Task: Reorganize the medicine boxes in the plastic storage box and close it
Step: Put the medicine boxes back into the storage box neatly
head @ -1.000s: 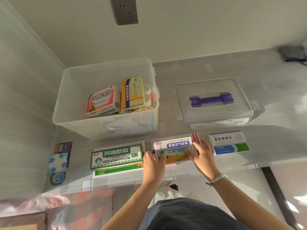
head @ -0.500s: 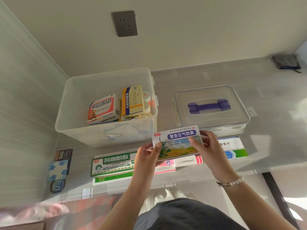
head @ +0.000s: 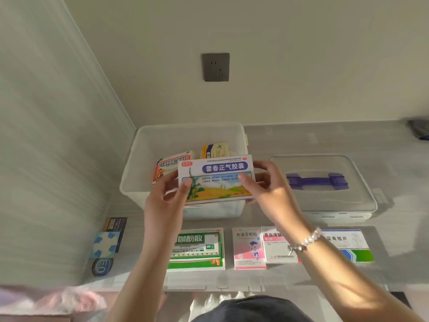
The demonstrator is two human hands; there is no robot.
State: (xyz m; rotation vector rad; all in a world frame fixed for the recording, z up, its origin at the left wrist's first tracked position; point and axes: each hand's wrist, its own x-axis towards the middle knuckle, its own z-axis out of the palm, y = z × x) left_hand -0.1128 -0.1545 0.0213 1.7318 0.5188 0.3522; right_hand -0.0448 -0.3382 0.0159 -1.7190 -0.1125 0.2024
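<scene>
Above the front edge of the clear plastic storage box (head: 139, 173), 2 hands held up a flat white medicine box with a blue label and a yellow field picture (head: 217, 180). The left hand (head: 166, 201) pinched its left end with thumb on the front and fingers curled behind. The right hand (head: 267, 189) gripped its right end the same way, and a beaded bracelet (head: 306, 240) sat on that wrist.

Inside the storage box, a white and red medicine box (head: 171, 162) and a yellow and blue medicine box (head: 214, 149) stood near the right side. The left part of the storage box had open room.

To the right lay the clear plastic lid with a purple handle (head: 318, 182), apart from the storage box.

Along the near edge of the grey counter (head: 301, 140), 4 boxes lay flat in a row: a green and white box (head: 197, 249), a pink and white box (head: 248, 247) just beside a white box with a pink stripe (head: 277, 245), and a white box with a blue and green corner (head: 348, 246). Bare counter showed between the green one and the pink one.

A grey wall socket (head: 216, 67) sat on the wall behind. Some blue stickers (head: 105, 244) were stuck on the left wall.
</scene>
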